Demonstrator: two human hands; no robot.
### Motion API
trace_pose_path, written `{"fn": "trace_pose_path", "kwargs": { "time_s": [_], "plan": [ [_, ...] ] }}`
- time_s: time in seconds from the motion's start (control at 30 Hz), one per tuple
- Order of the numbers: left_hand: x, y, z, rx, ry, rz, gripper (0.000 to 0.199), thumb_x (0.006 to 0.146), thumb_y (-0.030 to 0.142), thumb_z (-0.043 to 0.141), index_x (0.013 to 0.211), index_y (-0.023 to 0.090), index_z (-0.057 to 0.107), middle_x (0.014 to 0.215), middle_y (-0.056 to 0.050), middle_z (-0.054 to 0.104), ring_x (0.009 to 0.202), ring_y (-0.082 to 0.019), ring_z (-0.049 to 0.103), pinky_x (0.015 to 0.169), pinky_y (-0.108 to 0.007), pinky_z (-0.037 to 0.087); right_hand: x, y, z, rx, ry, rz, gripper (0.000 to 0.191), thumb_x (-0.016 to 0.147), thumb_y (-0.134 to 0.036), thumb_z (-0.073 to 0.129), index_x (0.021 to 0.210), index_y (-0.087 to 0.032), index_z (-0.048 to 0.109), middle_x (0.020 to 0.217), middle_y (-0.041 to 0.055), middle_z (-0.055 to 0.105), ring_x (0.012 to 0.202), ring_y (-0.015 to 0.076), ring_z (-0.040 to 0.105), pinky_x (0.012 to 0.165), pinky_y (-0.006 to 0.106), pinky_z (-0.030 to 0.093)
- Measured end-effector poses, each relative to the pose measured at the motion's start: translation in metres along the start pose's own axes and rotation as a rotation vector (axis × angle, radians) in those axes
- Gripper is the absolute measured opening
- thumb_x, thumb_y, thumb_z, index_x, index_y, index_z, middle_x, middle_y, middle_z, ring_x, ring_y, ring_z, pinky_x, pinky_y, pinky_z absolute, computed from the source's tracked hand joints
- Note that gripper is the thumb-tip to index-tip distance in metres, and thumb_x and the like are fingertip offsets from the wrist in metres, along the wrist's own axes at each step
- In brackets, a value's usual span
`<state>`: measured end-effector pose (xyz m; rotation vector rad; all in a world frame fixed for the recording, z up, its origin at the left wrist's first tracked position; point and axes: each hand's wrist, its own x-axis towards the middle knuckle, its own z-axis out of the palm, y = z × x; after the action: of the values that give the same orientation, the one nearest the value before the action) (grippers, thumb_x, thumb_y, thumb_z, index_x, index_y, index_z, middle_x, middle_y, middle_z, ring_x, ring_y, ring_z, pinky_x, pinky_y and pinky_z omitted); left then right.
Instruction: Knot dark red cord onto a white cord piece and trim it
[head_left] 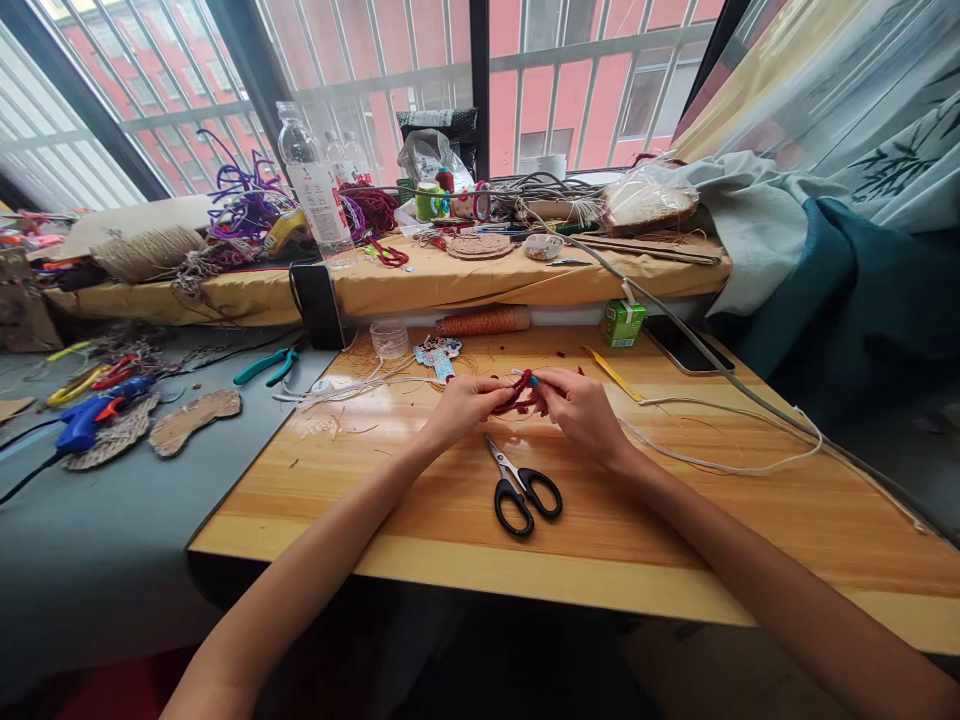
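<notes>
Between my two hands is a dark red cord (517, 391), bent into a small loop above the wooden table. The fingertips of my left hand (469, 408) pinch its left side. On the other side, my right hand (579, 408) grips the cord with thumb and fingers; a small blue spot shows at its fingertips, too small to make out. A pair of scissors (519, 484) with black handles lies just below the hands, its blades pointing up toward them. Small dark red scraps lie near the fingers.
On the wooden table (420, 530) are an orange thread spool (484, 320), a clear cup (390, 340), a green carton (624, 322), a phone (686, 344) and a yellow tool (616, 376). Leftward lie teal pliers (268, 367) and a blue glue gun (94, 418). A grey cable crosses the right side.
</notes>
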<state>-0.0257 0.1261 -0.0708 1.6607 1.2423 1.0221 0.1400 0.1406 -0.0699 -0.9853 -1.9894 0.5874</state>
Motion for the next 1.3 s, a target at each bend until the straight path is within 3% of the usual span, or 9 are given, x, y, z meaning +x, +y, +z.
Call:
{"fn": "trace_pose_path", "kwargs": {
  "time_s": [0.27,0.47,0.6,0.73,0.83,1.03,1.2,1.3],
  "plan": [
    [0.001,0.005,0.001,-0.218,-0.114,-0.095,0.032,0.067,0.029,0.052,0.092,0.011,0.062,0.054,0.001,0.052,0.040,-0.003,0.031,0.039,-0.018,0.019,0.003,0.010,-0.002,-0.155,-0.064,-0.122,0.025,0.079,-0.009,0.039,0.089,-0.014,0.061,0.078,0.0065,0.059,0.068,0.0146,0.053,0.064,0.025,0.041],
    [0.002,0.001,0.002,-0.335,-0.052,-0.189,0.026,0.065,0.020,0.050,0.084,0.009,0.063,0.040,0.005,0.037,0.037,-0.004,0.028,0.038,-0.019,0.018,0.001,0.014,0.001,-0.244,-0.086,-0.216,0.025,0.083,-0.013,0.037,0.093,-0.013,0.059,0.084,0.0085,0.058,0.072,0.0152,0.054,0.067,0.025,0.041],
    [0.002,0.001,0.000,-0.413,-0.053,-0.226,0.027,0.064,0.022,0.055,0.086,0.009,0.063,0.040,0.007,0.032,0.038,-0.003,0.026,0.039,-0.017,0.017,0.000,0.018,0.002,-0.270,-0.065,-0.264,0.025,0.084,-0.015,0.036,0.096,-0.014,0.058,0.083,0.0080,0.057,0.073,0.0154,0.054,0.068,0.026,0.042],
    [0.000,0.005,0.001,-0.412,-0.118,-0.191,0.031,0.064,0.032,0.061,0.085,0.009,0.063,0.051,0.002,0.048,0.044,-0.002,0.033,0.039,-0.016,0.015,0.000,0.019,0.003,-0.290,-0.046,-0.287,0.025,0.084,-0.014,0.037,0.097,-0.015,0.057,0.084,0.0079,0.057,0.075,0.0160,0.054,0.068,0.026,0.043],
    [0.000,0.008,0.004,-0.406,-0.101,-0.174,0.028,0.062,0.030,0.063,0.083,0.010,0.063,0.062,-0.002,0.057,0.051,-0.004,0.044,0.040,-0.015,0.019,-0.001,0.017,0.004,-0.283,-0.056,-0.268,0.024,0.084,-0.015,0.037,0.096,-0.015,0.057,0.083,0.0079,0.056,0.072,0.0158,0.055,0.067,0.026,0.044],
    [0.001,0.009,0.009,-0.412,-0.001,-0.175,0.014,0.062,0.021,0.060,0.070,0.009,0.061,0.055,0.000,0.057,0.050,-0.006,0.049,0.049,-0.017,0.034,-0.002,0.008,0.006,-0.117,-0.077,-0.143,0.024,0.084,-0.015,0.037,0.095,-0.013,0.058,0.079,0.0070,0.055,0.068,0.0144,0.056,0.065,0.025,0.045],
    [0.004,0.001,0.008,-0.372,-0.038,-0.102,0.017,0.061,0.022,0.060,0.073,0.009,0.061,0.062,-0.001,0.059,0.056,-0.007,0.051,0.056,-0.019,0.039,0.000,0.006,0.004,-0.044,-0.096,-0.063,0.029,0.081,-0.016,0.041,0.106,-0.011,0.056,0.089,0.0100,0.058,0.079,0.0173,0.056,0.072,0.029,0.044],
    [0.006,-0.005,0.007,-0.304,-0.053,-0.069,0.017,0.063,0.024,0.057,0.072,0.010,0.061,0.062,-0.001,0.058,0.055,-0.008,0.050,0.057,-0.020,0.039,0.002,0.005,0.002,0.076,-0.186,-0.041,0.030,0.081,-0.018,0.040,0.105,-0.013,0.057,0.090,0.0087,0.059,0.076,0.0153,0.056,0.071,0.027,0.044]
  ]
}}
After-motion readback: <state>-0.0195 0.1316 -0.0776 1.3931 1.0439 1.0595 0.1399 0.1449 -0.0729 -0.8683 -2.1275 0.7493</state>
